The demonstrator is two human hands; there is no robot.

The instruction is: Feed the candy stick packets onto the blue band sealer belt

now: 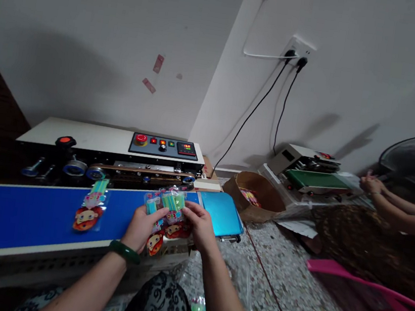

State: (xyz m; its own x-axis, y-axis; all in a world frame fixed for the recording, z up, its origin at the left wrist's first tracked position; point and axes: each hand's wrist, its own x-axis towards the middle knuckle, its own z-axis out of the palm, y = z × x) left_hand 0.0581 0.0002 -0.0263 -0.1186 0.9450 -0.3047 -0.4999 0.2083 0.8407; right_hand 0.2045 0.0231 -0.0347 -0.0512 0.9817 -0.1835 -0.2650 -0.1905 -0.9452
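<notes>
My left hand (142, 228) and my right hand (198, 223) together hold a small stack of clear plastic packets (166, 208) with green and blue sticks and red cartoon faces inside. I hold them over the near right end of a blue conveyor belt (12, 211). My left wrist wears a dark green bangle (125, 252). One more packet (90, 206) lies flat on the belt, left of my hands. Behind the belt stands the sealing machine (116, 151) with its control panel (163, 146).
A light blue tray (223, 213) sits at the belt's right end. Beyond it is a brown cardboard tub (258, 195) and a second, smaller sealer with a green belt (313, 177). Another person's hands (371, 186) reach in at the right. A pink plastic object (382, 306) lies on the speckled floor.
</notes>
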